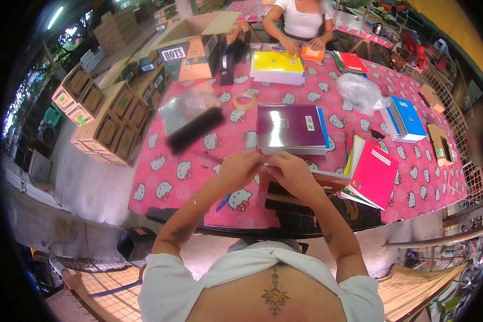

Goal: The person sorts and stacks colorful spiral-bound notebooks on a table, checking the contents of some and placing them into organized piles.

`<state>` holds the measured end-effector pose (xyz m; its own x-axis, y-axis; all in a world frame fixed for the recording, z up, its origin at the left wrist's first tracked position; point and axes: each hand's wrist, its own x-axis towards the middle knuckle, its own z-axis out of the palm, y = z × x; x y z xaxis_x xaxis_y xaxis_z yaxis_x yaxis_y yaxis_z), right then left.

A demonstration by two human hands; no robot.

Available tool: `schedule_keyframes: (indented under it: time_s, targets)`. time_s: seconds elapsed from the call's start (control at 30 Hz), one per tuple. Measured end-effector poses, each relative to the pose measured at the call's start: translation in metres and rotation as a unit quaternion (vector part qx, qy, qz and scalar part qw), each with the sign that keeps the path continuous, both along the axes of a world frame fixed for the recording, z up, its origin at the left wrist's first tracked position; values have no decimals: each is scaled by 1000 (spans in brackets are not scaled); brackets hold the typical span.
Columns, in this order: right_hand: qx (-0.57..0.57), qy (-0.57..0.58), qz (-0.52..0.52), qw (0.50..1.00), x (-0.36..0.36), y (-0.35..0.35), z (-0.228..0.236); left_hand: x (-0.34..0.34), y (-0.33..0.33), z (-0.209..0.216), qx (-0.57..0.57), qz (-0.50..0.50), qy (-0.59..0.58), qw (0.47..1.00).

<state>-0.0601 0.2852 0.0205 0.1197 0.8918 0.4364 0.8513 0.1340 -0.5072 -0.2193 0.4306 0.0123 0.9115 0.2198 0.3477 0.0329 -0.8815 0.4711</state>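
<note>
My left hand [240, 169] and my right hand [292, 173] meet fingertip to fingertip above the table, both closed in a pinch. A small pale bit shows between the fingers, too small to name. Just beyond them lies a stack of notebooks with a glossy purple cover [287, 127] on top. Under my right forearm is a dark open box or tray [284, 197], partly hidden by the arm. Pink notebooks [371, 173] lie fanned to its right. A blue pen-like thing [223, 203] rests by my left forearm.
A black-bristled brush [196, 130], clear plastic sheets [180, 110] and a tape roll [244, 101] lie left. Yellow notebooks [276, 65], blue notebooks [405, 119] and crumpled plastic [359, 92] sit farther off. Cartons [115, 121] are stacked beside the table. Across it, another person [301, 21] handles an orange item.
</note>
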Motion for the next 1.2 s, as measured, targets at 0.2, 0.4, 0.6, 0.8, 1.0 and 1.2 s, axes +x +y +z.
schedule_keyframes:
  time_s: [0.2, 0.4, 0.6, 0.8, 1.0, 1.2]
  targets:
    - [-25, 19, -1, 1000, 3, 1, 0, -4, 11, 7, -86, -6, 74, 994]
    - [-66, 13, -21, 998, 3, -6, 14, 1, 10, 6, 0, -40, -9, 999]
    - [-121, -4, -11, 993, 15, -2, 9, 10, 1, 12, 42, -14, -31, 999]
    - [-82, -31, 0, 996, 15, -11, 21, 13, 15, -1, 24, -5, 76, 997]
    - [-149, -74, -46, 985, 24, -19, 18, 21, -55, -26, 134, 155, 40, 978]
    - [-145, -66, -38, 986, 27, -20, 16, 32, -48, -49, 222, 210, 78, 949]
